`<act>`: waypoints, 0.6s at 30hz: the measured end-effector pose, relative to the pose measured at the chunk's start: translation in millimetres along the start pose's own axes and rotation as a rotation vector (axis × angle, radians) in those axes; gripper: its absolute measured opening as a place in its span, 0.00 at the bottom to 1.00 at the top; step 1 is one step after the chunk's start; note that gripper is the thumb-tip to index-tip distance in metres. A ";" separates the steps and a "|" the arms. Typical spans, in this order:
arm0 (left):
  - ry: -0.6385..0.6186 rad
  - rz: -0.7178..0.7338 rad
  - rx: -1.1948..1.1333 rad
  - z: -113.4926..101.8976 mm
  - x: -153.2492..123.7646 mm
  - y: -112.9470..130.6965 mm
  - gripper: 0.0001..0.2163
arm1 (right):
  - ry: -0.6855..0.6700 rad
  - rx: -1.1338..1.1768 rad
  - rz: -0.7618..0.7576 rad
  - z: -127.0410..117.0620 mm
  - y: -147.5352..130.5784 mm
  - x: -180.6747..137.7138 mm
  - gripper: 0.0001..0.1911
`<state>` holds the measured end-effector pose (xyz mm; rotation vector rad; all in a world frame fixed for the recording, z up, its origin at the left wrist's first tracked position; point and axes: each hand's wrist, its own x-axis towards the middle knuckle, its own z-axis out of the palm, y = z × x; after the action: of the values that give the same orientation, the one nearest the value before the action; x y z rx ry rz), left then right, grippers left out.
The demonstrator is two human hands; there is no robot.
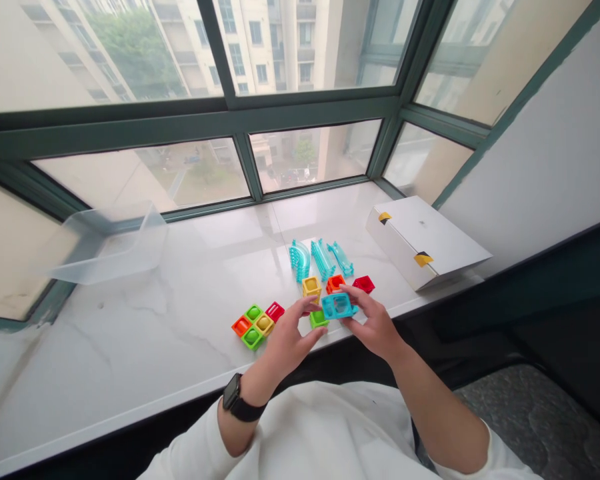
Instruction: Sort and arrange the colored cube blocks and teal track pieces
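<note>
Currently both hands meet over the near edge of the marble sill (180, 313). Left hand (287, 341) (watch (236, 399) on the wrist) pinches the blue block (337, 305) at its left end, thumb and forefinger closed on it. Right hand (376, 325) grips the right end, fingers curled and pressed together. The block is held roughly level, just above the sill. Green block (319, 319) lies just below it. Yellow block (311, 287), orange block (335, 283) and red piece (364, 284) sit just behind. Turquoise track pieces (320, 259) lie further back. Four joined blocks (253, 327) lie to the left, white box (425, 240) to the right, clear bin (105, 243) far left.
</note>
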<state>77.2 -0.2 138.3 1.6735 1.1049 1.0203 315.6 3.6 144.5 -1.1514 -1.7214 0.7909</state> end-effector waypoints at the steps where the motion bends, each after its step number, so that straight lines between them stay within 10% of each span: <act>1: -0.006 0.014 0.017 3.4 2.2 -0.9 0.27 | 0.024 -0.007 0.020 -6.5 3.7 -1.6 0.28; 18: -0.291 0.169 0.719 67.2 53.0 -18.1 0.27 | 0.202 -0.130 0.202 -55.3 48.9 -24.3 0.28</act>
<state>149.8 39.7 110.5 2.4262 1.2231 0.4566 388.0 0.4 116.7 -1.4604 -1.5223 0.6643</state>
